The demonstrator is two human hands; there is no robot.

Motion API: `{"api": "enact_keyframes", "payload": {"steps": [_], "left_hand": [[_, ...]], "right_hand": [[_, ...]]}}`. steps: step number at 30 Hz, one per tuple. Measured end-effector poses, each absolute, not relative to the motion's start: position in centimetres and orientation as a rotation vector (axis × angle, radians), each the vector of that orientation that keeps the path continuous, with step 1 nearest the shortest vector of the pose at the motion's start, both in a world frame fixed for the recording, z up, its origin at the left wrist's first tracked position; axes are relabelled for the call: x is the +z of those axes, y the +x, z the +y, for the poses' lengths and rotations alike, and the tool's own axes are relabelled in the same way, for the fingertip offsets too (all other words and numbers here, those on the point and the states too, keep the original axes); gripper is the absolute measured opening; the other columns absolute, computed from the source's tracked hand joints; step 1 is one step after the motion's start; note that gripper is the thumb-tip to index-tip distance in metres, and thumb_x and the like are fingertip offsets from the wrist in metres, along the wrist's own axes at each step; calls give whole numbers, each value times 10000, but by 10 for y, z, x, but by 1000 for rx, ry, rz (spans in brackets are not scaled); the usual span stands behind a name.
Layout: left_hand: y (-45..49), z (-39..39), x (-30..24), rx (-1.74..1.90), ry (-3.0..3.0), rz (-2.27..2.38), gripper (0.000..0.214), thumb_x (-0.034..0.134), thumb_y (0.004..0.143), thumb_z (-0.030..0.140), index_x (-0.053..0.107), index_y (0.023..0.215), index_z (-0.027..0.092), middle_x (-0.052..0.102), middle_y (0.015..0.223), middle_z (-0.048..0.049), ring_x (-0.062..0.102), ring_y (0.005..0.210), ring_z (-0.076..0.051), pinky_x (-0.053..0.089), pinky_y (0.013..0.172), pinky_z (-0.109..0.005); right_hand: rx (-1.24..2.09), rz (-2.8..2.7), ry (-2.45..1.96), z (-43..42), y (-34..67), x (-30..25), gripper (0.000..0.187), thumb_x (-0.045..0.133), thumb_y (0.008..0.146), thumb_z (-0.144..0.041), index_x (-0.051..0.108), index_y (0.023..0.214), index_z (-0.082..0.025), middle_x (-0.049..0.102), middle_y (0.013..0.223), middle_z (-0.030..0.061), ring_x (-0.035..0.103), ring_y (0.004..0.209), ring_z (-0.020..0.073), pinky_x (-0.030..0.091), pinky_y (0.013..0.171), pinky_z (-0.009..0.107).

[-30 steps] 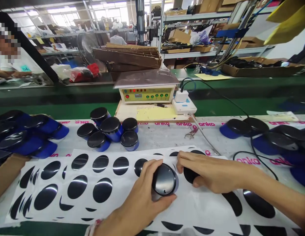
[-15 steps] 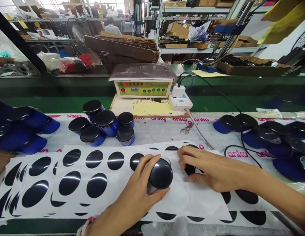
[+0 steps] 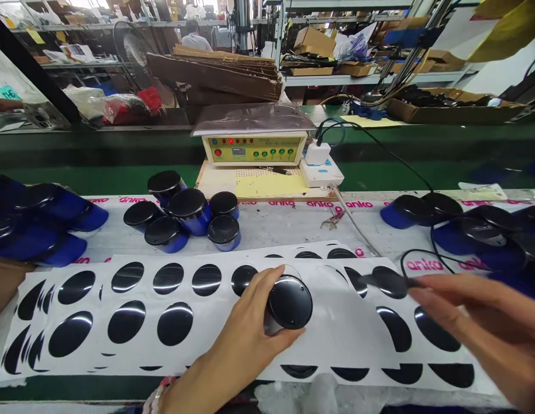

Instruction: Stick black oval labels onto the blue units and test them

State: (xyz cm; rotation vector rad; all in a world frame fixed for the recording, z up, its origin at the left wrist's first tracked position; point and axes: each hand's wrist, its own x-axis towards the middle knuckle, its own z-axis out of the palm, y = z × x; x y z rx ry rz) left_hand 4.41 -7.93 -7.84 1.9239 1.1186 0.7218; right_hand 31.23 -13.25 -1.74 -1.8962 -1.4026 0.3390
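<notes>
The left hand (image 3: 237,339) is wrapping closed around a blue cylinder (image 3: 290,302) with a glossy black cap, its palm and fingers hiding most of the cylinder's side, so little of the blue is showing. I cannot make out whether the cylinder is touching the sheet beneath it. At about three o'clock from the cylinder, the right hand (image 3: 478,316) is pinching a thin black oval sticker (image 3: 390,282) by its edge, with the fingertips (image 3: 416,293) together on it, though blur is softening the contact, and the hand is running out of the frame at the lower right. Below both hands, a white backing sheet (image 3: 336,328) is lying over other sheets and carrying rows of black ovals (image 3: 175,324), some cut off by the hands or the sheet edges. At twelve o'clock, a cluster of capped blue cylinders (image 3: 190,211) is standing on a mat printed "anko" (image 3: 267,230), with a yellow-panelled control box (image 3: 254,149) behind it. Heaps of blue-and-black pieces are sitting at nine o'clock (image 3: 47,213) and two o'clock (image 3: 418,210), the left heap running off the frame.
</notes>
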Motion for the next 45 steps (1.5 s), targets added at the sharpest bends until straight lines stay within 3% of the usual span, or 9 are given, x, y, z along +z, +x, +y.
{"api": "enact_keyframes", "payload": {"steps": [2,6,10,12,15,19,27,38,45], "left_hand": [[45,-79,-79,738,1921,1111,777,733,776,225,272,1378,392,477,1385,-15,470,1293,-217,412,1084,-383],[44,-78,-75,724,1898,1124,771,747,761,226,284,1359,373,502,1356,-16,511,1247,-201,438,1056,-368],[45,-78,-72,711,1876,1133,756,753,755,236,299,1349,347,501,1372,-24,509,1256,-200,440,1054,-361],[46,-78,-72,715,1874,1130,743,752,759,254,305,1347,337,507,1366,-27,517,1248,-200,444,1049,-360],[47,-78,-73,713,1863,1137,741,757,760,284,311,1349,331,517,1356,-30,527,1237,-205,454,1038,-364],[46,-77,-72,708,1829,1146,775,780,739,292,315,1359,323,519,1368,-43,529,1242,-225,457,1036,-382],[46,-77,-71,693,1805,1143,803,790,729,275,304,1369,288,524,1364,-55,525,1243,-216,442,1054,-385],[46,-78,-71,680,1813,1137,811,793,722,233,309,1369,311,534,1345,-28,530,1231,-204,444,1052,-363],[46,-77,-69,673,1805,1143,753,770,751,269,326,1358,298,554,1313,-26,559,1191,-204,465,1027,-369]], "right_hand": [[485,-1366,-1810,-135,283,-19,247,675,782,-579,696,860,-345,671,815,5,612,708,228,492,641,362],[847,-1426,-1434,-126,245,-27,107,684,834,-403,732,900,-335,698,938,5,658,834,208,554,706,273],[855,-1317,-1568,-117,240,-38,236,718,801,-451,719,988,-306,704,904,7,656,785,206,564,707,295],[898,-1326,-1647,-114,245,-42,293,711,795,-496,717,1000,-286,705,888,18,655,780,224,564,709,325],[973,-1430,-1673,-112,255,-38,271,705,794,-517,701,862,-255,680,823,35,631,747,228,543,658,318],[933,-1482,-1557,-109,260,-31,251,687,823,-477,647,737,-245,581,910,45,568,882,217,507,730,276],[1261,-1090,-1319,-95,224,-53,261,675,863,-432,619,723,-219,529,985,21,529,920,173,447,771,244],[1245,-1047,-1322,-95,220,-60,252,704,841,-405,624,704,-209,539,944,24,524,900,174,444,772,242],[1041,-1167,-1363,-91,213,-58,220,693,835,-330,599,676,-210,558,837,13,536,810,151,467,732,222]]}}
